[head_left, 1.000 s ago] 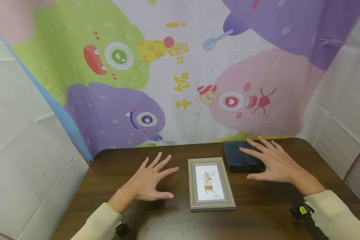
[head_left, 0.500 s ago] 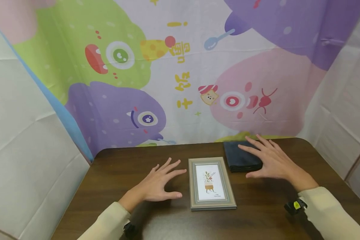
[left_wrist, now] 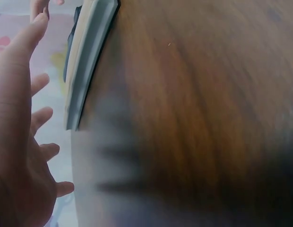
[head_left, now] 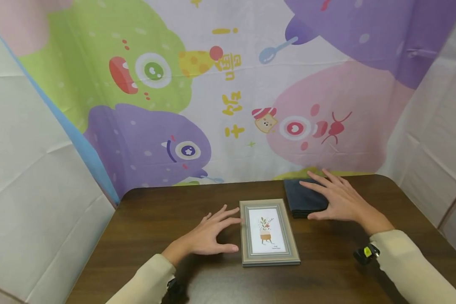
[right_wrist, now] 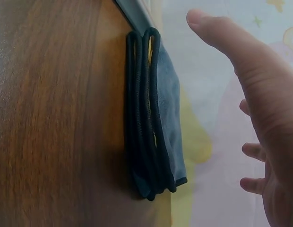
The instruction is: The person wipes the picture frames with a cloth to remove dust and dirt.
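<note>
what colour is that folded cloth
Dark blue; the folded cloth shows best in the head view.

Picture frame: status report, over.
Left hand open, right hand open, both holding nothing. Picture frame flat, face up on table. Folded cloth near its right side, possibly in right hand's way.

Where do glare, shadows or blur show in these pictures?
Head view: pale sheen on the table, in front of the picture frame; left wrist view: blurred dark streaks, probably shadows of the left hand; right wrist view: soft shadow along the folded cloth.
</note>
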{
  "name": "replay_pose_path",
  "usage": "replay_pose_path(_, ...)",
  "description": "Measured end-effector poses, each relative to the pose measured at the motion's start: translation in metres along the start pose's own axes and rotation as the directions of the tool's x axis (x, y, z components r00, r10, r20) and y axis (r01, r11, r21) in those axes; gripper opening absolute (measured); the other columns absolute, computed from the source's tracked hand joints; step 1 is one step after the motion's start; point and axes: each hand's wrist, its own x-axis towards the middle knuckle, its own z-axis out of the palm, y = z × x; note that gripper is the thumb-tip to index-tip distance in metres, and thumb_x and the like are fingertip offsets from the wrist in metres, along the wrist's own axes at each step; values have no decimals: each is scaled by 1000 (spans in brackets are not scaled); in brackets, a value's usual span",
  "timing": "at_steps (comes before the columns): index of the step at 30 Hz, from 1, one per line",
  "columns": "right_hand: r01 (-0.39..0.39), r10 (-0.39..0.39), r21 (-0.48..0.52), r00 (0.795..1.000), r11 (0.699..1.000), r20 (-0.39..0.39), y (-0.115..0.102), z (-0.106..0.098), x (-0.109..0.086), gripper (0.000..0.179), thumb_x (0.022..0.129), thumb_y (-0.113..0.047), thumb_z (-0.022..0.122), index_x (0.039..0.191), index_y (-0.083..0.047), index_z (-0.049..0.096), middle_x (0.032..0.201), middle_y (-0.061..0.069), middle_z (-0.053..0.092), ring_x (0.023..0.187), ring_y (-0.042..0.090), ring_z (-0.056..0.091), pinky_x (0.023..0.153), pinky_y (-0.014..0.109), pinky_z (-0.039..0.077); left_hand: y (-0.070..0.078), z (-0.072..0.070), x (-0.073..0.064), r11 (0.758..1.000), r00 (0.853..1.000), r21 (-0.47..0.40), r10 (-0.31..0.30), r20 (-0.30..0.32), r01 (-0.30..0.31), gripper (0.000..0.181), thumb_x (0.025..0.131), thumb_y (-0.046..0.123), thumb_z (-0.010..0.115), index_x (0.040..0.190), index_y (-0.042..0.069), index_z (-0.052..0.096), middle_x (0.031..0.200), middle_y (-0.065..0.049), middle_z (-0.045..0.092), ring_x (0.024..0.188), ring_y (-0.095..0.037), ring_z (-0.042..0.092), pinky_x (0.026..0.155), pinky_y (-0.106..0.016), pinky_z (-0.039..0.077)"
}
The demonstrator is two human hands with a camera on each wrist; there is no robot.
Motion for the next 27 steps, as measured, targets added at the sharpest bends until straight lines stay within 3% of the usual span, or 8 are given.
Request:
replay_pose_path(11,-20,19,27,999,999,30,6,12,6,102,81,-72,91,167,-30,55,182,19,42,166,65,30,122,88,36,5,18,10,992,999,-116,-44,-33,39,78,98,49,85,167,27,55,187,-7,34,176,-53,19,124,-97,12)
replay_pose_path(27,-27,17,106,995,994,94,15,33,15,103,82,-71,90,167,-26,55,182,22,39,165,70,27,118,91,37,8,30,9,997,997,-66,-37,-62,33,78,91,58,88,158,29,62,186,-7,36,175,-54,22,123,-98,10)
